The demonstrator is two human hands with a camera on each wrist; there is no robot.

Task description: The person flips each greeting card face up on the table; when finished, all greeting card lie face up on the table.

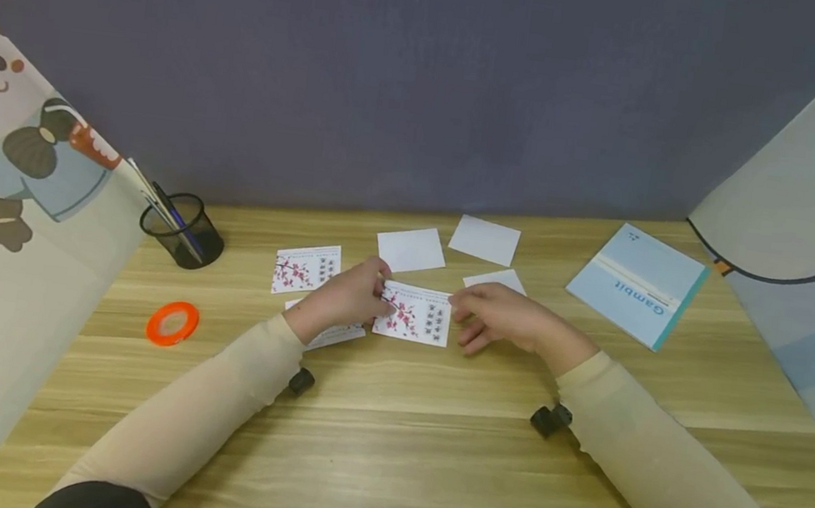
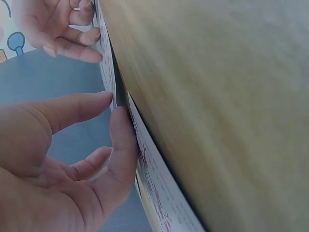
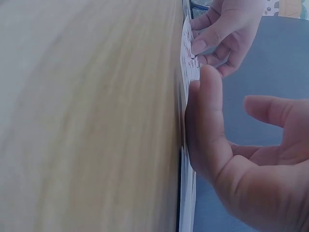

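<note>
My left hand pinches the left edge of a white card printed with pink blossom branches and dark characters. In the left wrist view the card is seen almost edge-on. At the card's right edge is my right hand, its thumb apart from the fingers; whether a fingertip touches the card I cannot tell. A matching blossom card lies behind my left forearm. Another printed card is partly hidden beneath the left hand.
Two blank white cards lie at the back, and a third white card is partly covered by the right hand. A light-blue book lies at right. On the left are a black mesh pen cup and an orange tape roll.
</note>
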